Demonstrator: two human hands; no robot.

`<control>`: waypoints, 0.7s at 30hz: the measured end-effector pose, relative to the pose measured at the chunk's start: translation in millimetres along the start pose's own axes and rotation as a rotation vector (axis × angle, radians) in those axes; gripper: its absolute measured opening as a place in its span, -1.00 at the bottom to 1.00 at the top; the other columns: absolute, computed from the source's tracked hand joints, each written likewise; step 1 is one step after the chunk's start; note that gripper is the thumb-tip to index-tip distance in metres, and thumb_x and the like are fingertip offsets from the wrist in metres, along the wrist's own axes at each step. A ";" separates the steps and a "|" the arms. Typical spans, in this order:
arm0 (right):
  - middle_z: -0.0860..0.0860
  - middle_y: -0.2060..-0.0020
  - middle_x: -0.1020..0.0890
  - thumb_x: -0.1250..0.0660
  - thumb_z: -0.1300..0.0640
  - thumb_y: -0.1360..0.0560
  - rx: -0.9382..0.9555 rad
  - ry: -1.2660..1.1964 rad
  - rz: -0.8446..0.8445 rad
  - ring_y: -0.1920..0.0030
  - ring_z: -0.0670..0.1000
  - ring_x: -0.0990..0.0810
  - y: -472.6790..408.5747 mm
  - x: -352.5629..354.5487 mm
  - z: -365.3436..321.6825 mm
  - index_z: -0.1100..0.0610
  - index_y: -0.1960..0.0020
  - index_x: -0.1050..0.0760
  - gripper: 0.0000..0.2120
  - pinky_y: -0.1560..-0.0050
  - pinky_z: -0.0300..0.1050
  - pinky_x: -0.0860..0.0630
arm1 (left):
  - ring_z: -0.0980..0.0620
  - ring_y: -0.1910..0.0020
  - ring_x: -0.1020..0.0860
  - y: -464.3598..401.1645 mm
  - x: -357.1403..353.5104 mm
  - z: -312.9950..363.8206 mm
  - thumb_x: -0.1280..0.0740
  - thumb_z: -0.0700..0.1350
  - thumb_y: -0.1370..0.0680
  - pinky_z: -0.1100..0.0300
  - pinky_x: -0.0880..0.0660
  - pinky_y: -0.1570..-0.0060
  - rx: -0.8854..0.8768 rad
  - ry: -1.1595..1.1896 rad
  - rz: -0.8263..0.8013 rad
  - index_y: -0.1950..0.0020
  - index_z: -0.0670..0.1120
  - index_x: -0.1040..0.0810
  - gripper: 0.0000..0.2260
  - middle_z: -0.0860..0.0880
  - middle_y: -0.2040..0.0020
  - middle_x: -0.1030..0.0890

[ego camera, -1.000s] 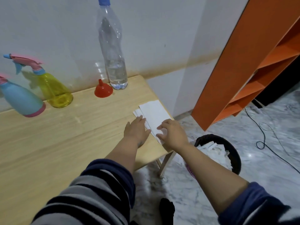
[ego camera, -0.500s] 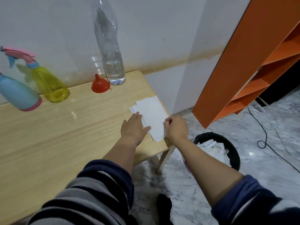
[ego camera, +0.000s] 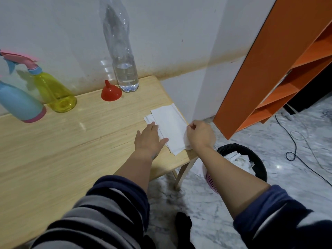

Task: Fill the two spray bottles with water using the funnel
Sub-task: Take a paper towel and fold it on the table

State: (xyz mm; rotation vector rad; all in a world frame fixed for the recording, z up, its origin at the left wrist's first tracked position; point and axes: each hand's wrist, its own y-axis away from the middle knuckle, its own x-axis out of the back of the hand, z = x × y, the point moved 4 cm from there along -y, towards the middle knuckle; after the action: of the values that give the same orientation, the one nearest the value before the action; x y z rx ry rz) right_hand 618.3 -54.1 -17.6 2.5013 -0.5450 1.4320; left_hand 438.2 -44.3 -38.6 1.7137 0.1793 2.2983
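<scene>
A yellow spray bottle (ego camera: 53, 92) with a pink trigger and a blue spray bottle (ego camera: 19, 103) stand at the back left of the wooden table (ego camera: 71, 146). A red funnel (ego camera: 111, 91) sits mouth-down beside a tall clear water bottle (ego camera: 122, 56) that holds a little water. My left hand (ego camera: 148, 139) lies flat on the left edge of a stack of white tissues (ego camera: 169, 126) near the table's right corner. My right hand (ego camera: 199, 134) pinches the stack's right edge with curled fingers.
An orange shelf unit (ego camera: 280, 65) leans at the right. A black waste bin (ego camera: 258, 159) with crumpled paper stands on the marble floor below the table corner. A black cable (ego camera: 294, 141) runs across the floor. The wall is close behind the table.
My right hand slid from the top of the tissues to their right edge and curled onto it. My left hand stayed flat on the stack. The view shifted slightly downward.
</scene>
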 end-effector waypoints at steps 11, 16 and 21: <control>-0.12 0.19 -0.41 -0.10 0.06 -0.61 -0.100 -0.742 -0.257 0.24 -0.09 -0.37 -8.3 29.1 -43.9 0.05 -0.01 -0.34 -0.91 0.25 -0.20 -0.33 | 0.00 -0.57 0.01 0.4 3.5 6.0 -0.08 0.37 -0.53 -0.13 0.07 -0.51 0.001 -0.072 -0.104 -0.59 0.02 0.04 -0.25 0.00 -0.60 0.05; -0.05 0.31 -0.39 -0.13 0.07 -0.61 -0.007 -0.727 -0.228 0.35 -0.05 -0.34 -18.6 47.8 -60.5 0.05 -0.01 -0.38 -0.92 0.37 -0.19 -0.27 | 0.00 -0.58 0.05 1.4 1.4 7.7 -0.13 0.35 -0.53 -0.14 0.08 -0.51 0.012 -0.092 -0.140 -0.59 0.01 0.09 -0.22 0.00 -0.60 0.11; -0.02 0.31 -0.43 -0.15 0.06 -0.61 0.076 -0.712 -0.214 0.36 -0.05 -0.36 -23.1 66.5 -76.4 0.04 0.00 -0.44 -0.89 0.38 -0.21 -0.28 | 0.01 -0.58 0.03 -0.1 1.1 5.7 -0.14 0.35 -0.53 -0.16 0.08 -0.50 0.017 -0.092 -0.141 -0.59 0.02 0.09 -0.21 0.01 -0.60 0.11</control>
State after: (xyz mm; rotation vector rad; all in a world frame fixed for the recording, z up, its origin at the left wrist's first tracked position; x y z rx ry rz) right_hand 598.5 -20.0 78.5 2.9856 -0.3084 0.4656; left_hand 443.3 -44.2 -36.0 1.7512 0.2925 2.1188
